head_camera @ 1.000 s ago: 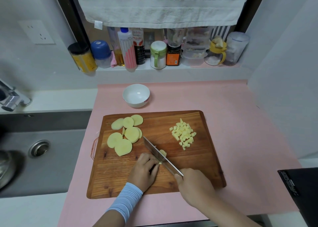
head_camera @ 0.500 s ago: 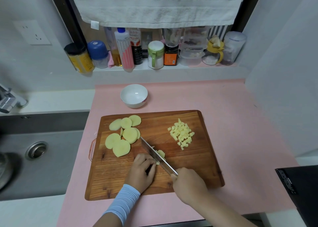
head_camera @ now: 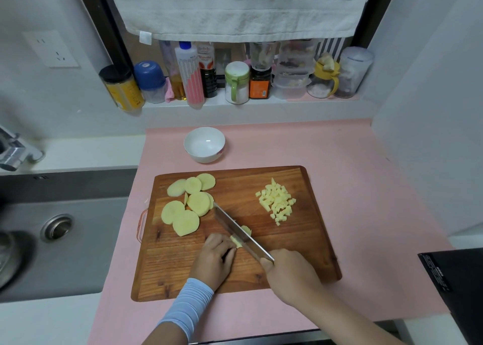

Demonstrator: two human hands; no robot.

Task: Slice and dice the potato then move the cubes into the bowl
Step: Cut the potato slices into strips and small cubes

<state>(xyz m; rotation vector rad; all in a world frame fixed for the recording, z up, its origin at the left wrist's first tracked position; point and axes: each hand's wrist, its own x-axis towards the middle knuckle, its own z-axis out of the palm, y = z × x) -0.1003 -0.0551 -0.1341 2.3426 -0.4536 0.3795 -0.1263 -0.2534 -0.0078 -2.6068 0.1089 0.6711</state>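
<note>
On the wooden cutting board (head_camera: pixel 300 242) lie several round potato slices (head_camera: pixel 187 206) at the left and a heap of small potato cubes (head_camera: pixel 278 203) at the right. My right hand (head_camera: pixel 288 274) grips the handle of a knife (head_camera: pixel 239 233) whose blade runs diagonally across a potato slice (head_camera: pixel 239 238) near the board's middle. My left hand (head_camera: pixel 215 258), fingers curled, holds that slice down just left of the blade. A white bowl (head_camera: pixel 204 144) with nothing in it stands on the pink mat behind the board.
A pink mat (head_camera: pixel 366 187) covers the counter. A steel sink (head_camera: pixel 56 229) lies to the left, with a tap (head_camera: pixel 15 150) above it. Bottles and jars (head_camera: pixel 235 80) line the back ledge under a hanging white towel (head_camera: pixel 240 4). A black object (head_camera: pixel 454 287) sits at the right front.
The knife blade has shifted slightly along the slice under my left hand, and both hands stay close together. The view has drifted a little; slices, cubes and bowl have not moved.
</note>
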